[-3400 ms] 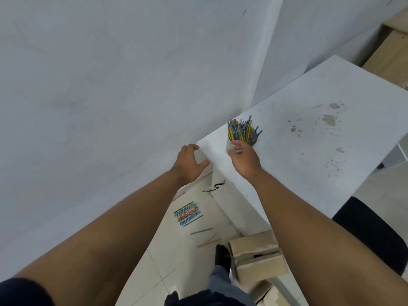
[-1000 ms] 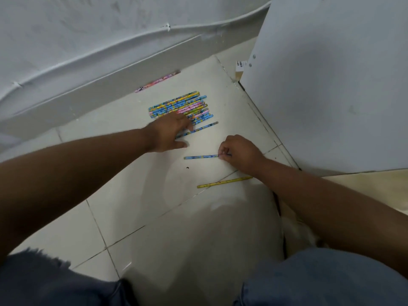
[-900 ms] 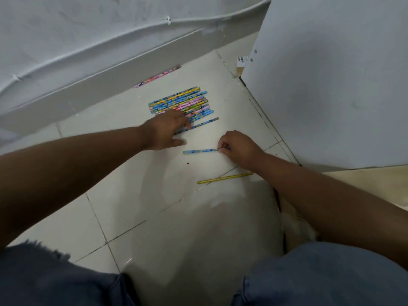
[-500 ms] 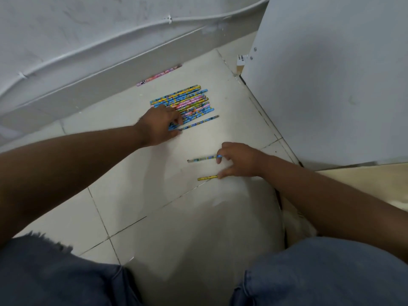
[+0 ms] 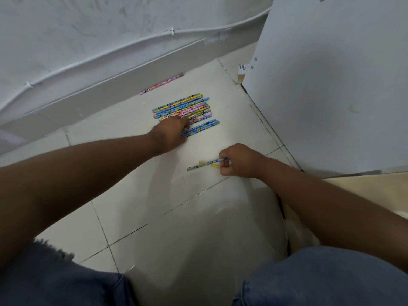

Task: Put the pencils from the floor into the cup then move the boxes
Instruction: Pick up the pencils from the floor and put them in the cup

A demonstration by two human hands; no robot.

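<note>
The right grip [image 5: 239, 161] pinched two pencils [image 5: 206, 164]; at its ten o'clock the left grip [image 5: 172, 134] touched the pencil row [image 5: 183, 107].

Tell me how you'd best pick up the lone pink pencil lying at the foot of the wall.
Probably pinch the pink pencil near its middle, coming from above on the room side. It lies flat on the floor along the skirting, so the wall side looks too tight to reach into; sliding it clear first may help.
</note>
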